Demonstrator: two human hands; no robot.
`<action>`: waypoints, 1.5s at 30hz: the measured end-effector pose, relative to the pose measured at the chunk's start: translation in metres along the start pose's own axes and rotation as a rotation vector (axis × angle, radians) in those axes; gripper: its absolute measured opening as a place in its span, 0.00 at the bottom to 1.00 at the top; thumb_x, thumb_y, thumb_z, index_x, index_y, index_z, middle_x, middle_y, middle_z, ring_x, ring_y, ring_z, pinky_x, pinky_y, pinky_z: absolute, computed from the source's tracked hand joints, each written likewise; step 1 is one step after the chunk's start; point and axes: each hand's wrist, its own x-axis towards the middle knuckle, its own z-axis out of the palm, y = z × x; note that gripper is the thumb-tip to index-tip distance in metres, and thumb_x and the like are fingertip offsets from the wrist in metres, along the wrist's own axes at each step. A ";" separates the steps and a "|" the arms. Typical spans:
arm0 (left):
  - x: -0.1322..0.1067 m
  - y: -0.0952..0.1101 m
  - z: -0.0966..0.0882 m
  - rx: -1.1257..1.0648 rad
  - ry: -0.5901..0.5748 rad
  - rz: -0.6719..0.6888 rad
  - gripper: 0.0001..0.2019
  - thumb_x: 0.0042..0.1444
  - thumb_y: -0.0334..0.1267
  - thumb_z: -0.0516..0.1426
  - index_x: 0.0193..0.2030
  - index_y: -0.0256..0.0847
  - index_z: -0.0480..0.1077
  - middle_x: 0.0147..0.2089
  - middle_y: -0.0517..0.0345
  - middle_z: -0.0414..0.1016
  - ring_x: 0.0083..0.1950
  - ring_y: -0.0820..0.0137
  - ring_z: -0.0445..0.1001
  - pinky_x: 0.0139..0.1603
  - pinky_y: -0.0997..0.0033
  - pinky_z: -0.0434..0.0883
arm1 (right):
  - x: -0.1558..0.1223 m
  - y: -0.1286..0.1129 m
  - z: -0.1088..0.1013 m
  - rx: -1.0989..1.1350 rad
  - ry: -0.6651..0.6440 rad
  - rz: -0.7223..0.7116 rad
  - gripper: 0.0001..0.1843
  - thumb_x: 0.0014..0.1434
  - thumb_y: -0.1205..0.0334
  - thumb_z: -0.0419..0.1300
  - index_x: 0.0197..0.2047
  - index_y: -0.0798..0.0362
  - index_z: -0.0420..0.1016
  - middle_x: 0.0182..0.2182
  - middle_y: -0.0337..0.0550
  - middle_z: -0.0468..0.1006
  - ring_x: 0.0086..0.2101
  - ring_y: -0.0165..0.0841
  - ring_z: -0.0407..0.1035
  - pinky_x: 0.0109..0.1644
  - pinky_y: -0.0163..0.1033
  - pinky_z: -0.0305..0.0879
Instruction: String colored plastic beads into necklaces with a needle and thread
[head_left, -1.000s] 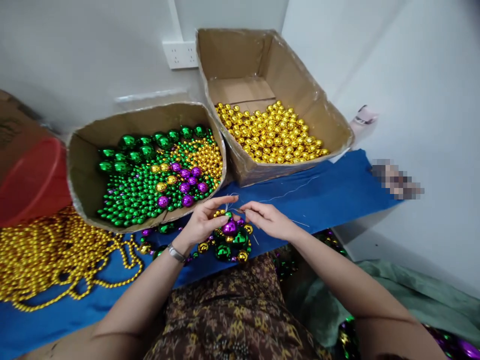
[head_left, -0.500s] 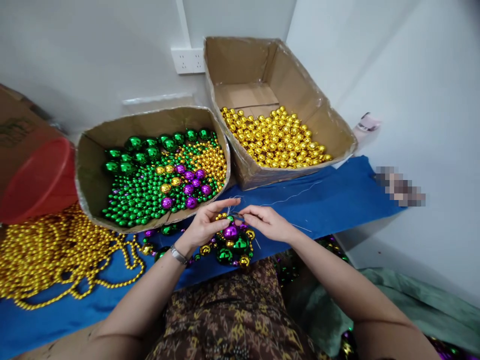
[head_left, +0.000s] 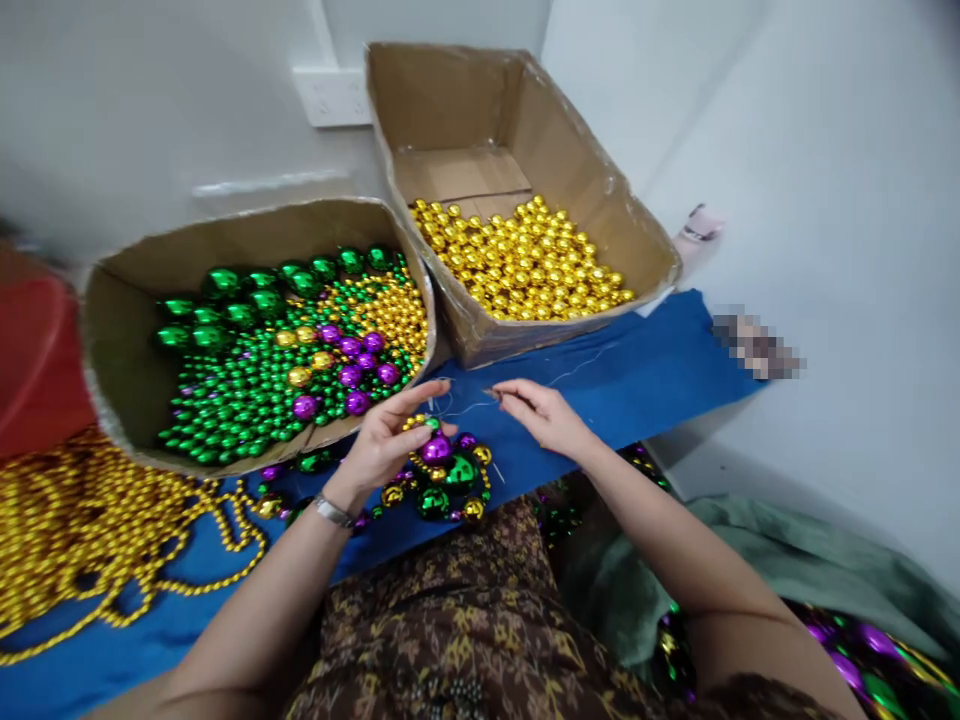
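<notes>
My left hand (head_left: pixel 382 440) is closed at the thumb on the end of a bead strand (head_left: pixel 461 470), its index finger stretched forward. Green, purple and gold balls of mixed sizes make up the strand, which lies bunched on the blue cloth below that hand. A thin clear thread (head_left: pixel 465 409) rises from the strand's end. To the right, apart from the beads, my right hand (head_left: pixel 547 418) pinches a small thin metallic piece (head_left: pixel 491 393), too small to name. A thin pale needle-like stick (head_left: pixel 499 472) lies beside the strand.
One cardboard box (head_left: pixel 255 215) holds green, gold and purple beads; another box (head_left: pixel 600 180) behind it holds gold balls. Gold bead chains (head_left: pixel 97 530) are heaped at left beside a red basin (head_left: pixel 34 360). Blue cloth (head_left: pixel 622 375) covers the table; more beads lie at lower right.
My right hand has drawn away from the left hand with the small metallic piece, opening a gap between them. The left hand stays at the strand. The view has shifted right.
</notes>
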 end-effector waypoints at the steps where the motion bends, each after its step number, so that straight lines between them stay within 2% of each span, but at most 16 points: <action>1: 0.000 -0.001 -0.001 -0.009 0.020 0.002 0.24 0.53 0.32 0.64 0.57 0.49 0.71 0.66 0.48 0.63 0.44 0.64 0.80 0.44 0.69 0.77 | -0.004 0.016 -0.005 -0.172 0.028 0.059 0.18 0.67 0.52 0.51 0.53 0.49 0.72 0.43 0.44 0.76 0.44 0.33 0.71 0.48 0.38 0.66; 3: 0.001 -0.002 -0.004 -0.029 0.056 -0.005 0.24 0.51 0.32 0.64 0.57 0.48 0.71 0.67 0.47 0.62 0.44 0.63 0.80 0.44 0.69 0.77 | -0.015 0.048 -0.014 -0.552 0.021 0.258 0.18 0.67 0.53 0.50 0.54 0.49 0.72 0.46 0.47 0.74 0.46 0.35 0.70 0.49 0.37 0.66; 5: 0.003 -0.004 -0.005 -0.050 0.086 -0.018 0.25 0.50 0.32 0.65 0.56 0.48 0.72 0.67 0.47 0.63 0.44 0.63 0.80 0.43 0.69 0.77 | -0.028 0.075 -0.019 -0.682 0.002 0.384 0.18 0.67 0.53 0.50 0.52 0.50 0.74 0.46 0.50 0.73 0.43 0.37 0.71 0.45 0.38 0.67; 8: 0.006 -0.004 -0.005 -0.070 0.118 -0.036 0.25 0.48 0.33 0.67 0.55 0.47 0.73 0.65 0.47 0.65 0.42 0.64 0.80 0.41 0.69 0.78 | -0.043 0.096 -0.023 -0.744 -0.023 0.451 0.18 0.66 0.53 0.51 0.52 0.50 0.74 0.46 0.53 0.72 0.44 0.41 0.70 0.44 0.40 0.67; 10: 0.007 -0.004 -0.004 -0.076 0.132 -0.043 0.25 0.47 0.33 0.67 0.54 0.46 0.73 0.64 0.47 0.66 0.42 0.65 0.80 0.40 0.71 0.78 | -0.050 0.099 -0.024 -0.765 -0.042 0.442 0.19 0.66 0.53 0.50 0.55 0.50 0.72 0.47 0.54 0.72 0.48 0.43 0.68 0.46 0.42 0.66; 13: 0.009 -0.003 -0.003 -0.081 0.135 -0.045 0.25 0.47 0.34 0.67 0.54 0.46 0.74 0.64 0.48 0.67 0.43 0.64 0.80 0.38 0.73 0.78 | -0.060 0.095 -0.026 -0.739 -0.116 0.358 0.19 0.66 0.52 0.50 0.55 0.48 0.71 0.49 0.51 0.72 0.49 0.40 0.67 0.49 0.41 0.64; 16: 0.009 -0.004 -0.004 -0.086 0.119 -0.040 0.25 0.47 0.33 0.66 0.54 0.46 0.73 0.64 0.48 0.67 0.44 0.64 0.79 0.36 0.75 0.77 | -0.072 0.091 -0.025 -0.682 -0.216 0.266 0.16 0.62 0.48 0.57 0.49 0.46 0.74 0.48 0.46 0.74 0.49 0.39 0.67 0.48 0.39 0.65; 20: 0.010 -0.005 -0.005 -0.079 0.090 -0.036 0.24 0.49 0.33 0.65 0.55 0.45 0.73 0.65 0.47 0.65 0.45 0.63 0.79 0.40 0.72 0.77 | -0.080 0.090 -0.020 -0.630 -0.256 0.231 0.16 0.58 0.53 0.63 0.48 0.51 0.73 0.43 0.50 0.75 0.45 0.41 0.69 0.45 0.42 0.66; 25: 0.009 -0.005 -0.004 -0.081 0.074 -0.051 0.24 0.48 0.34 0.66 0.55 0.45 0.73 0.64 0.46 0.66 0.42 0.65 0.79 0.41 0.69 0.77 | -0.064 0.066 -0.015 -0.462 -0.228 0.122 0.10 0.64 0.56 0.54 0.45 0.52 0.69 0.40 0.48 0.75 0.40 0.35 0.70 0.44 0.38 0.65; 29: 0.007 -0.005 -0.003 -0.094 0.068 -0.067 0.24 0.48 0.35 0.66 0.55 0.46 0.73 0.64 0.45 0.66 0.41 0.64 0.80 0.40 0.69 0.77 | -0.043 0.028 -0.008 -0.083 -0.222 0.093 0.14 0.67 0.52 0.50 0.49 0.52 0.62 0.36 0.43 0.76 0.34 0.32 0.70 0.39 0.38 0.65; 32: 0.006 -0.007 -0.002 -0.095 0.037 -0.063 0.24 0.49 0.34 0.65 0.55 0.46 0.73 0.64 0.46 0.66 0.41 0.64 0.80 0.41 0.69 0.76 | -0.027 0.004 0.001 0.040 -0.244 0.049 0.19 0.67 0.49 0.47 0.54 0.51 0.61 0.37 0.42 0.75 0.34 0.32 0.70 0.40 0.38 0.66; 35: 0.005 -0.007 -0.001 -0.107 0.007 -0.047 0.24 0.50 0.34 0.65 0.55 0.47 0.73 0.64 0.47 0.67 0.42 0.64 0.80 0.42 0.68 0.76 | -0.011 -0.013 0.010 0.146 -0.243 0.028 0.21 0.69 0.47 0.40 0.55 0.50 0.63 0.36 0.41 0.74 0.32 0.30 0.70 0.38 0.37 0.66; 37: 0.004 -0.007 -0.001 -0.115 -0.002 -0.041 0.23 0.50 0.34 0.65 0.55 0.47 0.73 0.63 0.47 0.67 0.42 0.64 0.80 0.43 0.68 0.76 | -0.001 -0.022 0.015 0.168 -0.230 0.012 0.20 0.69 0.48 0.41 0.51 0.50 0.64 0.34 0.40 0.73 0.31 0.29 0.70 0.37 0.36 0.66; 41: 0.003 -0.008 -0.001 -0.120 -0.010 -0.037 0.24 0.51 0.33 0.65 0.56 0.47 0.72 0.64 0.47 0.66 0.42 0.65 0.80 0.44 0.66 0.75 | 0.013 -0.036 0.023 0.070 -0.191 -0.086 0.13 0.67 0.51 0.48 0.48 0.49 0.65 0.29 0.36 0.73 0.29 0.29 0.67 0.35 0.35 0.62; 43: 0.003 -0.010 -0.001 -0.120 -0.003 -0.038 0.25 0.50 0.33 0.65 0.56 0.47 0.72 0.65 0.47 0.65 0.44 0.64 0.79 0.45 0.66 0.75 | 0.019 -0.040 0.027 0.044 -0.186 -0.124 0.13 0.67 0.51 0.48 0.45 0.50 0.66 0.29 0.36 0.73 0.29 0.29 0.67 0.35 0.34 0.61; 45: 0.003 -0.013 -0.003 -0.118 0.006 -0.039 0.25 0.48 0.33 0.66 0.56 0.46 0.72 0.65 0.47 0.65 0.50 0.61 0.77 0.47 0.64 0.75 | 0.023 -0.041 0.032 0.049 -0.177 -0.158 0.17 0.68 0.49 0.46 0.40 0.51 0.68 0.30 0.38 0.74 0.31 0.30 0.67 0.36 0.34 0.61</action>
